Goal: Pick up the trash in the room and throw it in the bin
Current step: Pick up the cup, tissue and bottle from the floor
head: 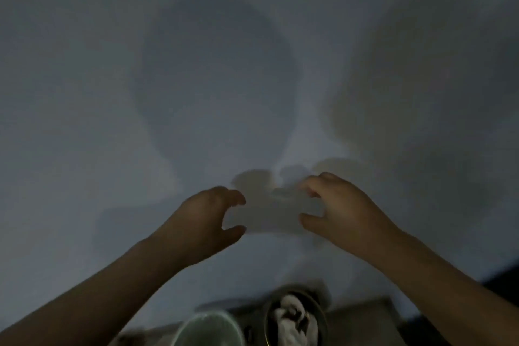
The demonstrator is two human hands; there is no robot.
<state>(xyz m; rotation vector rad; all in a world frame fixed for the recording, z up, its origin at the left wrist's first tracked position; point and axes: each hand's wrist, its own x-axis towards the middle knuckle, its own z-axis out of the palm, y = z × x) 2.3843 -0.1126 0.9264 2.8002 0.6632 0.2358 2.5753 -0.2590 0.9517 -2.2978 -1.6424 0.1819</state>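
Both hands up mid-frame against the plain grey wall (112,64). Left hand (207,222) & right hand (339,213) are loosely curled, thumbs apart, gripping nothing I can see. Crumpled white trash (292,317) sits in the dark round gold-rimmed bin (323,317), bottom centre. I'd tilt the view down & scan for more bits before reaching, since it's dim & blurry.

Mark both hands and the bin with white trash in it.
left hand (200,219): head view, back of the hand.
right hand (348,211): head view, back of the hand.
bin (323,314): head view, right rim.
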